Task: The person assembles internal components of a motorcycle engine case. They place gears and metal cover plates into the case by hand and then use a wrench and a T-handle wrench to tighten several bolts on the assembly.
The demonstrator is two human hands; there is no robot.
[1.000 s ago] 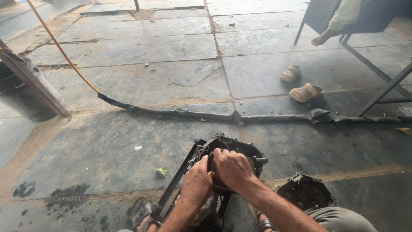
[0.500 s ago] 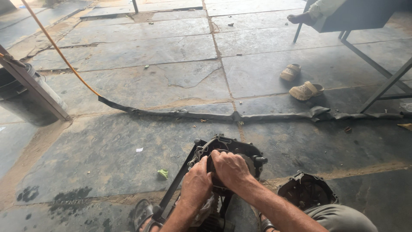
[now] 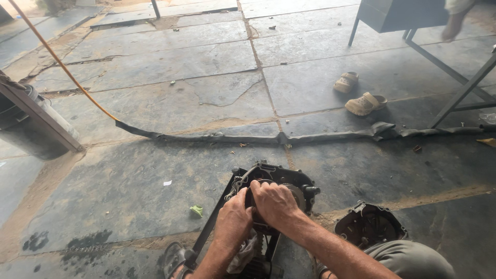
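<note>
Both hands, left hand [image 3: 233, 221] and right hand [image 3: 274, 202], are gripping parts inside the opened engine case [image 3: 274, 178] on the near floor (removed cover [image 3: 369, 226] lying right), so work seems midway.

Repair workshop: oil-stained stone floor [image 3: 155, 67], opened engine [image 3: 281, 188], loose engine cover [image 3: 369, 225]

Head camera looks steeply down, close over hands [image 3: 258, 212] (single view).
</note>
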